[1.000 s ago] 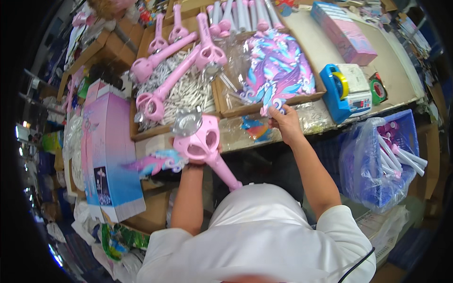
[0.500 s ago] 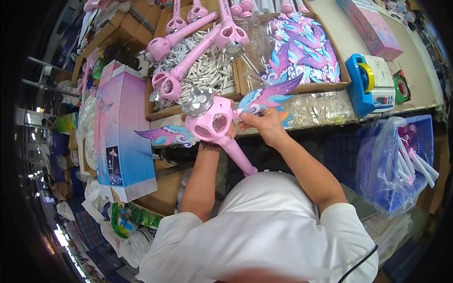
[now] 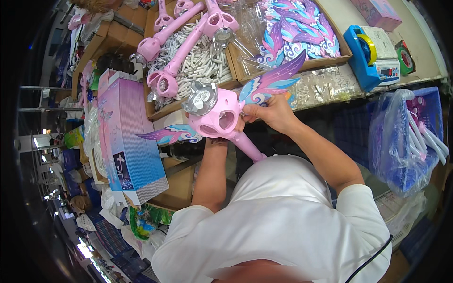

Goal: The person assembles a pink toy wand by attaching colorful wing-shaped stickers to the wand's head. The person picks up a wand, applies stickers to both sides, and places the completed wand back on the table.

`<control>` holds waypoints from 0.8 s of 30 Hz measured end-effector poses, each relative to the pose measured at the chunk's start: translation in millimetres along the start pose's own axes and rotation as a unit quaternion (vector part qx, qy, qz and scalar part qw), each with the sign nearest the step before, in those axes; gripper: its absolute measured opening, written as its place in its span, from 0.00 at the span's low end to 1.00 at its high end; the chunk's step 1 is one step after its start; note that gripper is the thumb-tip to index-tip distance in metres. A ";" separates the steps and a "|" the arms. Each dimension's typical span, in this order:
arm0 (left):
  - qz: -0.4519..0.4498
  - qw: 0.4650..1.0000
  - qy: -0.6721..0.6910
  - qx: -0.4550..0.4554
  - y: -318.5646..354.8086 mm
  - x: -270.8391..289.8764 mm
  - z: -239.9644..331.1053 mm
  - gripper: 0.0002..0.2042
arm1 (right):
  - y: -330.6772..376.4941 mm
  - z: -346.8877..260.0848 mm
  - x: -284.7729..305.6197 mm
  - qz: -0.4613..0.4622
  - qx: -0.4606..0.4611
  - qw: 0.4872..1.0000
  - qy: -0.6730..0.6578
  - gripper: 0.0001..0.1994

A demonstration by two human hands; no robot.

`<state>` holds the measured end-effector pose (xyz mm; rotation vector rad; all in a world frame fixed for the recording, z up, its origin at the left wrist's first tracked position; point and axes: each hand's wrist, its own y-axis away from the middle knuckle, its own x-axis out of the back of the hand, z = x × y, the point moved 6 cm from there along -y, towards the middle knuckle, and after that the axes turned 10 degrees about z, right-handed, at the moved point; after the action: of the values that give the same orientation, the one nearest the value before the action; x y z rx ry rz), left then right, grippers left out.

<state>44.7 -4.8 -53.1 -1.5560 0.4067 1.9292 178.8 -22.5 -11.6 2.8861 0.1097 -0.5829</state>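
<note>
"Cartons, a flattened pink-to-blue stack, fill nine o'clock. What crosses in front of them?"

"The tip of the left wing, purple and blue, which juts from the nine o'clock side of the held wand"

"And the cardboard box up at eleven o'clock?"

"White sticks heaped inside, with several pink wands laid over them"

"How does the held wand sit?"

"Near the middle, in front of the chest: clear gem towards its eleven, handle running to five, where the end meets the white shirt"

"Left hand?"

"The left hand is clamped on the wand from behind its head, which hides most of the fingers"

"Right hand?"

"The right hand is pinched together on the root of the right wing, against the head's two o'clock side. I cannot tell whether that root is seated"

"Further right?"

"A pile of loose wings at one o'clock, the blue tape dispenser beside a white scale at two, then a blue crate with a clear bag at three"
</note>
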 end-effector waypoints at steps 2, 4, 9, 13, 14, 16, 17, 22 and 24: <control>0.102 0.955 -0.274 -0.041 4.1 8.9 2.0 0.36 | 4.4 -9.5 0.1 -0.015 0.015 1.000 0.005 0.07; 0.161 0.909 -0.383 -0.020 6.1 4.5 -0.4 0.30 | 10.0 -15.6 0.2 -0.023 0.019 1.000 0.008 0.06; 0.153 0.959 -0.235 -0.036 -1.2 -28.9 -9.8 0.23 | 17.5 -11.2 -18.0 -0.080 0.017 0.996 -0.046 0.05; 0.166 0.979 -0.118 -0.001 6.0 -7.6 -4.3 0.28 | 13.0 -16.5 -25.9 -0.088 0.032 0.995 -0.023 0.06; 0.167 0.983 -0.074 0.006 7.8 3.2 -2.7 0.29 | 11.7 -15.6 -24.0 -0.083 0.023 0.996 -0.023 0.07; 0.155 0.987 -0.038 -0.003 3.8 12.1 3.4 0.31 | 5.5 -15.1 -16.8 -0.072 0.005 0.997 -0.023 0.08; 0.148 0.988 -0.039 -0.015 1.8 10.6 6.3 0.33 | 3.4 -12.6 -11.0 -0.060 -0.023 0.998 -0.022 0.11; 0.132 0.989 -0.046 -0.046 -6.0 1.0 8.4 0.40 | -5.8 -4.1 -3.4 -0.057 -0.004 0.998 -0.035 0.10; 0.127 0.990 -0.045 -0.051 -6.5 -0.3 5.5 0.43 | -7.5 -0.2 -0.7 -0.046 -0.004 0.998 -0.041 0.10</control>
<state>44.7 3.4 -50.5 -1.5332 0.4954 2.2383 177.4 -15.1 -12.5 2.8565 0.2340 -0.7159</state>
